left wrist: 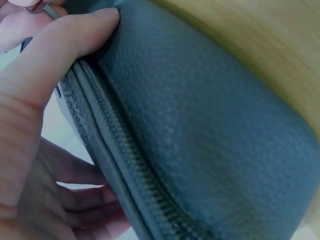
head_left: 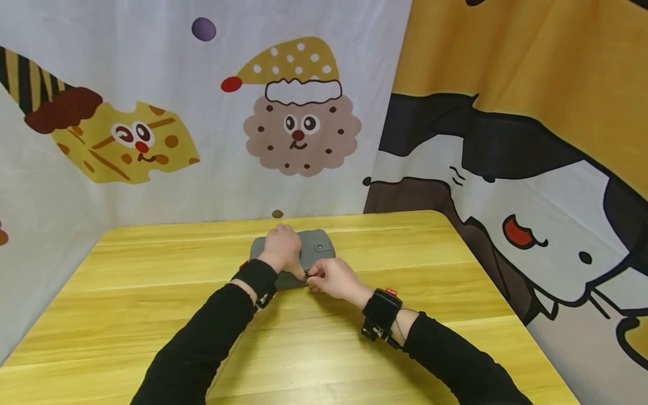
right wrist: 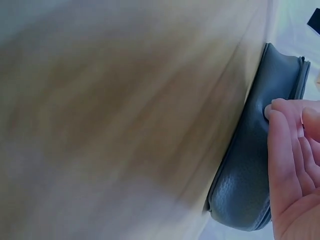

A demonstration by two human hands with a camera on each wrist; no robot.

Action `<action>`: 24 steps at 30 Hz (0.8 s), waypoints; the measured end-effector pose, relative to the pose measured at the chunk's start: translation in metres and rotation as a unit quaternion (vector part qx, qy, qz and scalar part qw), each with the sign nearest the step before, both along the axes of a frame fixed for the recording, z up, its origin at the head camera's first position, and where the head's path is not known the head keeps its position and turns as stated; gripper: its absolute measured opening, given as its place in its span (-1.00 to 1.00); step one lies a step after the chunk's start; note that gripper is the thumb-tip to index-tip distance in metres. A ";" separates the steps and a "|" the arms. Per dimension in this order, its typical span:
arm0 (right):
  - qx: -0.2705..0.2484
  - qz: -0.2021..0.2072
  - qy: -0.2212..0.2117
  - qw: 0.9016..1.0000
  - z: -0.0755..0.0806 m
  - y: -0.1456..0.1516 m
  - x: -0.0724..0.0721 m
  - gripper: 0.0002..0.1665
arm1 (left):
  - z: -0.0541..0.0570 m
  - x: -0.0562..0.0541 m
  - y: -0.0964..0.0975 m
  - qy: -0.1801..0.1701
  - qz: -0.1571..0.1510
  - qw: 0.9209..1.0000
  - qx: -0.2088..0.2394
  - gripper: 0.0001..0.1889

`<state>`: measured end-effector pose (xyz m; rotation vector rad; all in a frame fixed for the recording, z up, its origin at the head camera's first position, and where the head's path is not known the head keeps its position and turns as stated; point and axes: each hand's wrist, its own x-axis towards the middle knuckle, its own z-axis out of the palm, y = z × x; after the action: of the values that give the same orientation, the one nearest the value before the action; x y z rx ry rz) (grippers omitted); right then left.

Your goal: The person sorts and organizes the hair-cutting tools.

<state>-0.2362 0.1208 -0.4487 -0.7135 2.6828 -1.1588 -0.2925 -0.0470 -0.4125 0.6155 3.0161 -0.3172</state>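
A grey leather-like zip pouch lies near the far edge of the table, a small snap tab on its top. My left hand grips it; in the left wrist view the thumb presses the side beside the zipper, fingers on the opposite face. Along the shown stretch the zipper teeth look joined. At the pouch's near side my right hand pinches the metal zipper pull, close to the left thumb. The right wrist view shows the right fingers against the pouch; the pull is hidden there.
The wooden table has rounded far corners. Behind it hangs a white curtain with cartoon figures, and a yellow and black printed cloth hangs on the right. Both wrists wear black camera straps.
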 end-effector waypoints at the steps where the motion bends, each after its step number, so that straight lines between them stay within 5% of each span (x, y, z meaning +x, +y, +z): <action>1: 0.001 0.003 0.000 1.000 0.001 0.000 0.000 -0.93 | 0.000 0.000 0.000 0.000 -0.001 1.000 0.001 -0.32; 8: 0.013 0.024 -0.008 1.000 0.005 0.004 -0.005 -0.94 | 0.000 0.002 -0.005 -0.006 -0.014 1.000 0.022 -0.30; 15: 0.042 0.041 0.014 0.998 0.007 0.008 -0.005 -0.90 | 0.005 0.006 -0.011 -0.016 -0.026 0.999 0.031 0.14; 24: 0.108 0.079 0.092 0.987 0.009 0.010 -0.005 -0.81 | 0.008 0.012 -0.019 -0.023 -0.047 0.997 0.062 0.32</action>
<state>-0.2409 0.1305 -0.4398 -1.0180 2.7800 -0.7851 -0.2808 -0.0663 -0.4049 0.7631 2.9858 -0.1179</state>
